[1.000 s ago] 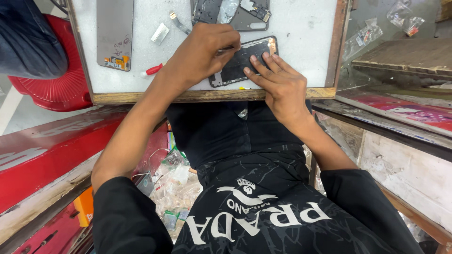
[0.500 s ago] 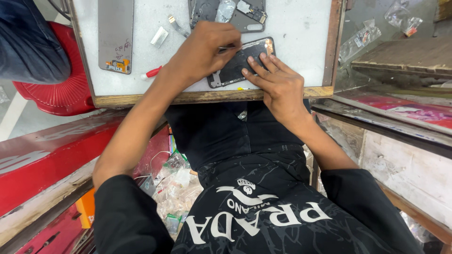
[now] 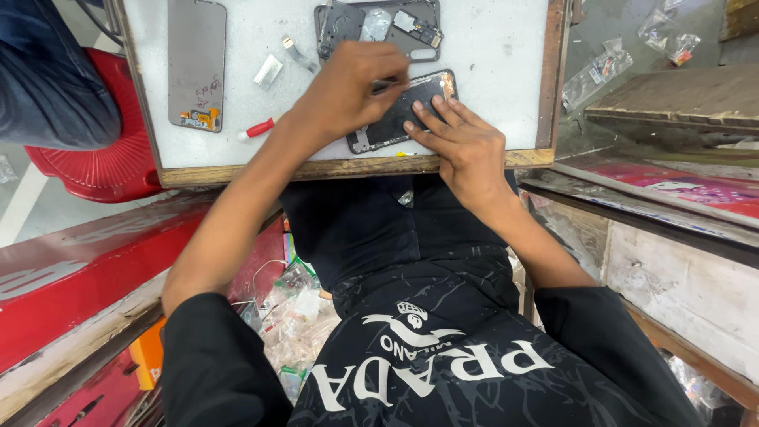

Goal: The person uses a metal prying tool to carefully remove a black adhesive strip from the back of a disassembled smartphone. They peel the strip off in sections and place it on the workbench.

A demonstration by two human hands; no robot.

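A dark phone [image 3: 402, 112] lies opened, at an angle, near the front edge of a white work board [image 3: 498, 55] with a wooden rim. My left hand [image 3: 352, 88] is closed around a thin metal tool whose tip rests on the phone's upper part. My right hand [image 3: 465, 144] lies flat with its fingertips pressing on the phone's lower right end. Most of the phone's left half is hidden under my left hand.
On the board lie a grey phone panel [image 3: 196, 63], a stripped phone frame with circuit parts [image 3: 395, 24], small metal pieces [image 3: 269, 71] and a red-handled screwdriver [image 3: 258, 128]. A red stool [image 3: 87, 170] and another person's leg in jeans [image 3: 47, 79] are at left. Plastic bags [image 3: 601, 71] lie at right.
Both hands stay on the phone. My left hand has shifted slightly with the tool, and my right fingers have edged along the phone's end.
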